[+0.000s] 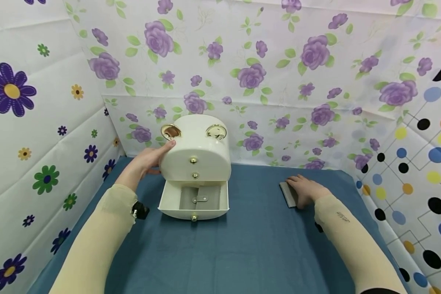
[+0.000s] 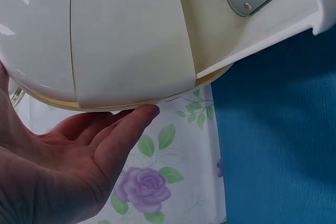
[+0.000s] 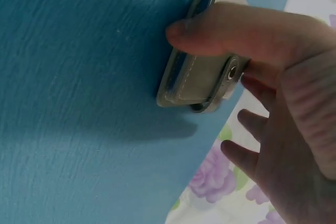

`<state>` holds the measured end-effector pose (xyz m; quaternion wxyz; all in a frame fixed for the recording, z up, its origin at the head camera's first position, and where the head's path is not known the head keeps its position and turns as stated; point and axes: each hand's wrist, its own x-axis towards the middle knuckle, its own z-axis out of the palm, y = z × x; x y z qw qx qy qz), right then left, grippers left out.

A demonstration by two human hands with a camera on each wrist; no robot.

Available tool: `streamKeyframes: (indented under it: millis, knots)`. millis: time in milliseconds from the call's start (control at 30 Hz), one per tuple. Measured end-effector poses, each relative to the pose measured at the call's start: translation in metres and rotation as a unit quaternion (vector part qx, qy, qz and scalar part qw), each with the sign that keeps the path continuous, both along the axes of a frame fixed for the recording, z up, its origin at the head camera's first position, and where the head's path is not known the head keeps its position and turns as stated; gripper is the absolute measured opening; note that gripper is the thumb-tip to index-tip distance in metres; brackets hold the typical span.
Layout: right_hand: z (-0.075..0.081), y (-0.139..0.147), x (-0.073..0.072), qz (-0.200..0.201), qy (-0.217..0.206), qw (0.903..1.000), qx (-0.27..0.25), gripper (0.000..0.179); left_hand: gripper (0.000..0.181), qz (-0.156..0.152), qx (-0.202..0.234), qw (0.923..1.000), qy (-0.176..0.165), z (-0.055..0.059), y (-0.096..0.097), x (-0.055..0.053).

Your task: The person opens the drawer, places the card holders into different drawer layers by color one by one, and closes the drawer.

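A glossy white cabinet [image 1: 196,161] with gold knobs and two round gold-rimmed ears stands toward the back, left of centre. Its bottom drawer [image 1: 168,202] is pulled out, and a grey case [image 1: 210,194] with a snap strap lies inside. My left hand [image 1: 145,161] rests against the cabinet's left side, fingers extended; in the left wrist view they touch its gold-edged rim. Over on the right, my right hand [image 1: 306,191] pinches a small grey wallet [image 3: 202,80] at the tabletop. The right wrist view shows the thumb across its edge and a snap strap on its side.
A blue cloth [image 1: 257,245] covers the table. Floral sheets [image 1: 272,118] hang behind and at the left, and a dotted sheet [image 1: 419,204] borders the right. The drawer juts toward the front of the table.
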<state>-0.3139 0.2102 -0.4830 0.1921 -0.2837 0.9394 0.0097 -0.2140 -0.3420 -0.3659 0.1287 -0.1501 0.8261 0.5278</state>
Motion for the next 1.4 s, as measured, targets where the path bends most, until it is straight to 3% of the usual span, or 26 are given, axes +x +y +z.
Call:
streamKeyframes:
  millis: [233,1400]
  knots:
    - [-0.002,0.002,0.000,-0.038,-0.042,0.9978,-0.035,0.103,0.128,0.004,0.009,0.9999,-0.006,0.001,-0.003,0.001]
    - [-0.010,0.020,0.009,-0.040,-0.005,0.9969,-0.068,0.105,0.122,0.002,0.015,0.9999,-0.002,0.003,0.000,0.002]
